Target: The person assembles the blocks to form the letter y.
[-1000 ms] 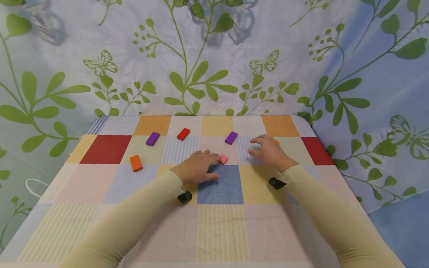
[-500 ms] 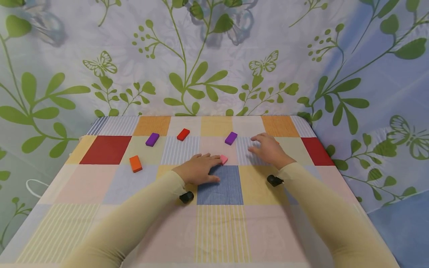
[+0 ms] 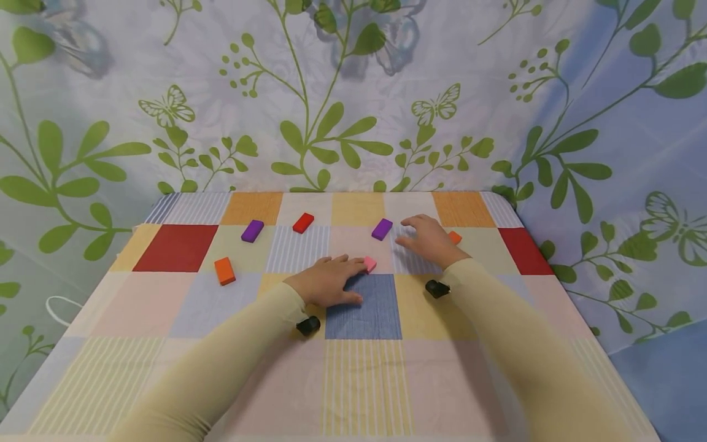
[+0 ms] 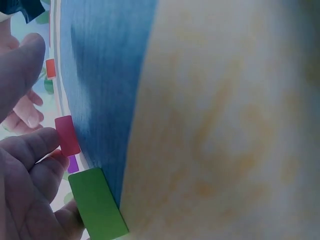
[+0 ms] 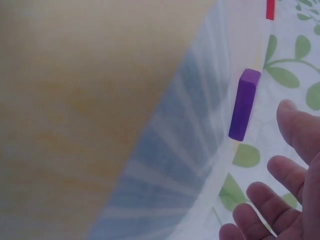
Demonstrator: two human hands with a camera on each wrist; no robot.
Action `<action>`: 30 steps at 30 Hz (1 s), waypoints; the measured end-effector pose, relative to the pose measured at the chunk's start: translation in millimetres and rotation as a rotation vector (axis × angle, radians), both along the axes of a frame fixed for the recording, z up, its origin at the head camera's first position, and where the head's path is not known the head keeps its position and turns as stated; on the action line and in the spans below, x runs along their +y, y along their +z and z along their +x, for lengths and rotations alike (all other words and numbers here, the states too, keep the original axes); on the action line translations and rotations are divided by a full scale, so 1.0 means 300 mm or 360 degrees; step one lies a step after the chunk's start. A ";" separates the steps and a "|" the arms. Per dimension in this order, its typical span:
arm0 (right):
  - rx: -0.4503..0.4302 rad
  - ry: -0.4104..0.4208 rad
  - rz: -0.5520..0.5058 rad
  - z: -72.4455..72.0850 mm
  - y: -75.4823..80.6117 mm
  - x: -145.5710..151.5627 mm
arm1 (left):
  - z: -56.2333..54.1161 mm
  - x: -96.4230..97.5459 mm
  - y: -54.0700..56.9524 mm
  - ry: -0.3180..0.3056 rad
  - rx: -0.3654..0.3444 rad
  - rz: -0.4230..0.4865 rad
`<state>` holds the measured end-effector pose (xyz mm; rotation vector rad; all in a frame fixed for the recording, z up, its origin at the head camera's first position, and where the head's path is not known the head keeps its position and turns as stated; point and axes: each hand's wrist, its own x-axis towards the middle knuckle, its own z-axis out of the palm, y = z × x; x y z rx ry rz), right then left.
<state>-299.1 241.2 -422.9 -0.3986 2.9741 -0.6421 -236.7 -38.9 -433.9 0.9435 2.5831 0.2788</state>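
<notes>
My left hand [image 3: 329, 280] hovers low over the blue patch with fingers stretched and thumb apart. One of its fingertips is right at a pink block [image 3: 370, 264]. In the left wrist view a green block [image 4: 99, 204] lies beside the lower fingers; the hand hides it in the head view. My right hand [image 3: 429, 239] is held over the table, its fingers relaxed and slightly bent, with nothing between them. Just left of its fingertips lies a purple block [image 3: 382, 229], which the right wrist view shows apart from them. Behind the right hand, an orange block [image 3: 455, 237] partly shows.
Farther left on the patchwork cloth [image 3: 287, 380] are a red block [image 3: 303, 223], a second purple block [image 3: 252, 231] and a second orange block [image 3: 224, 271]. A leaf-print curtain [image 3: 221, 110] hangs along the table's back edge. A white cable [image 3: 52, 310] loops at the left side.
My right hand has moved left and slightly away from me, closer to the purple block, uncovering more of the orange block. The left hand has barely shifted, staying by the pink block.
</notes>
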 end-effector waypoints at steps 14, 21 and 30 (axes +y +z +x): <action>-0.0054 0.0007 0.0021 -0.106 -0.012 -0.068 | 0.000 0.005 -0.007 0.0034 -0.0027 0.0006; -0.0127 0.0006 0.0042 -0.131 -0.015 -0.087 | 0.006 0.007 -0.007 0.0041 -0.0019 -0.0008; -0.0189 0.0021 0.0072 -0.147 -0.023 -0.098 | 0.009 0.006 -0.002 0.0043 -0.0028 0.0005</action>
